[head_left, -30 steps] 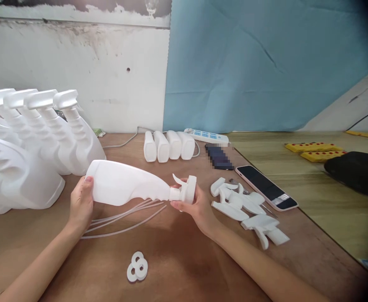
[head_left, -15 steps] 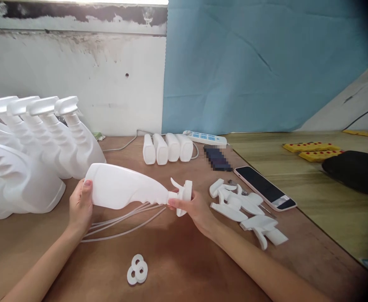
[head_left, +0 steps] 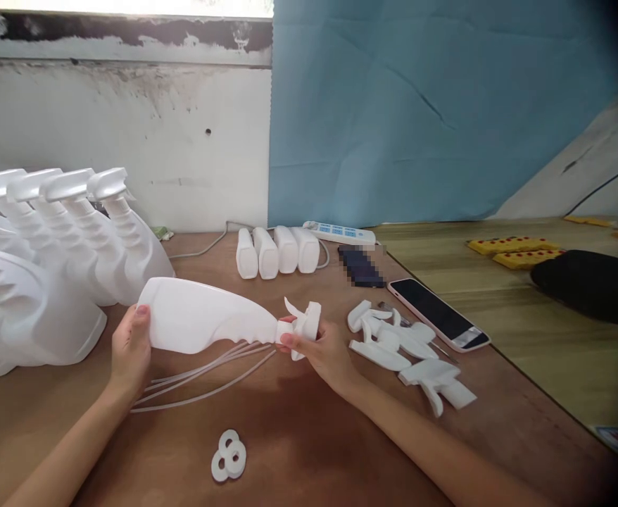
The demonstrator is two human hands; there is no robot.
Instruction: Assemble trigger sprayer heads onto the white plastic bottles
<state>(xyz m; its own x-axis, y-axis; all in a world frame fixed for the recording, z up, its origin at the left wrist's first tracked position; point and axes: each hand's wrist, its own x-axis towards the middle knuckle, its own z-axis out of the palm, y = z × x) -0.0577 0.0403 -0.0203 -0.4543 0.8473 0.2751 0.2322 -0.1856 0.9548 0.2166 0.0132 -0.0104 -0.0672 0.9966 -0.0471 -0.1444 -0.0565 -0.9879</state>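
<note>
A white spray bottle (head_left: pixel 203 317) lies sideways in the air between my hands, above the brown table. My left hand (head_left: pixel 132 348) grips its base, thumb on the near side. At the neck, my right hand (head_left: pixel 322 352) is closed round the collar of the white trigger sprayer head (head_left: pixel 309 322), which sits on the bottle's mouth. Thin clear tubes (head_left: pixel 198 394) lie on the table below the bottle. Nearer me is a small cluster of white ring washers (head_left: pixel 229 456). Several loose trigger sprayer heads (head_left: pixel 398 345) lie right of my right hand.
White spray bottles with heads (head_left: pixel 124 239) stand in rows at the left. Several white blocky pieces (head_left: pixel 277 251) stand at the back near a power strip (head_left: pixel 341 233). A phone (head_left: pixel 438 313) and a pixelated dark object (head_left: pixel 362 266) lie at the right, beside the table edge.
The whole view has shifted slightly. My right hand has turned a little at the sprayer head, whose angle differs slightly. My left hand keeps its hold on the base.
</note>
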